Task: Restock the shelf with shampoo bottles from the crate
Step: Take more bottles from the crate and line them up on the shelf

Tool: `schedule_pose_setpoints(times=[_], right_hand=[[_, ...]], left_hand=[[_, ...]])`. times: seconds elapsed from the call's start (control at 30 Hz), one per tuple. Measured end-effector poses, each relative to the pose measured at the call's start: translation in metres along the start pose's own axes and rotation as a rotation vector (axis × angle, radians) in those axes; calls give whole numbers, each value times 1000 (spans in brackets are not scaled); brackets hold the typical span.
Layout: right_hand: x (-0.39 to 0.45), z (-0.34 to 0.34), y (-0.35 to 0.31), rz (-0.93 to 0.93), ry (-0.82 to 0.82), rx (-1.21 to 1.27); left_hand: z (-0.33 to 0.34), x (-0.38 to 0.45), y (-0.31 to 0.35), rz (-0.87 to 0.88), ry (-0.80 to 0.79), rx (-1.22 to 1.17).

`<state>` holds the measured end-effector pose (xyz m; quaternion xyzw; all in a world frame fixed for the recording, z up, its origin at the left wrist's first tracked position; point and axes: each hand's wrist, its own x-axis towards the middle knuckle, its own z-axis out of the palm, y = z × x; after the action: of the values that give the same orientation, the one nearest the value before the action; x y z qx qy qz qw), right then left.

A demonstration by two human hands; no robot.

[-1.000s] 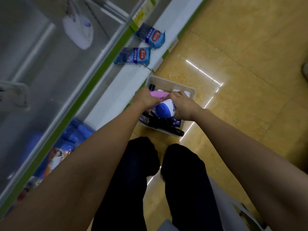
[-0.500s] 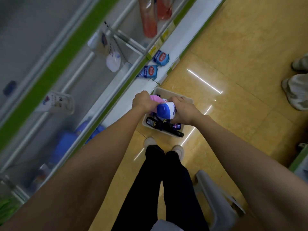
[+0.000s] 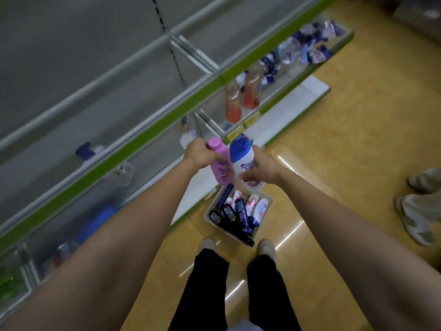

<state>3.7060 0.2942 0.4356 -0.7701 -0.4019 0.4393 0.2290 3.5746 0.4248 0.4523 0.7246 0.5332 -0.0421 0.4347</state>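
Note:
My left hand (image 3: 199, 152) grips a pink shampoo bottle (image 3: 220, 163) by its upper body. Beside it, my right hand (image 3: 261, 168) holds a white bottle with a blue cap (image 3: 242, 155). Both bottles are lifted well above the crate (image 3: 267, 206), side by side and nearly touching. The pale crate sits on the floor in front of my feet and holds several dark and white bottles. The green-edged shelf (image 3: 143, 139) runs diagonally on the left, its upper levels mostly bare.
Two orange bottles (image 3: 241, 99) and a white bottle (image 3: 188, 134) stand on the shelf beyond my hands. Blue packets (image 3: 307, 44) fill the far shelf end. Another person's shoes (image 3: 415, 218) are at the right. A white-and-blue bottle (image 3: 87, 151) lies on a left shelf.
Both hands have risen out of the crate with the pink and white bottles. The view has tilted up as I stood, showing more of the shelves.

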Motion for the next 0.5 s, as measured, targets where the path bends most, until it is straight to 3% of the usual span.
schedule_pose_setpoints(times=[0.3,0.5], right_hand=[[-7,-71,-66,-214,-74,59],[-35,-107,-133,-353,-178,120]], left_hand=[[-60,-61,64,126,70,-257],[-104,-100,93,170,248,-487]])
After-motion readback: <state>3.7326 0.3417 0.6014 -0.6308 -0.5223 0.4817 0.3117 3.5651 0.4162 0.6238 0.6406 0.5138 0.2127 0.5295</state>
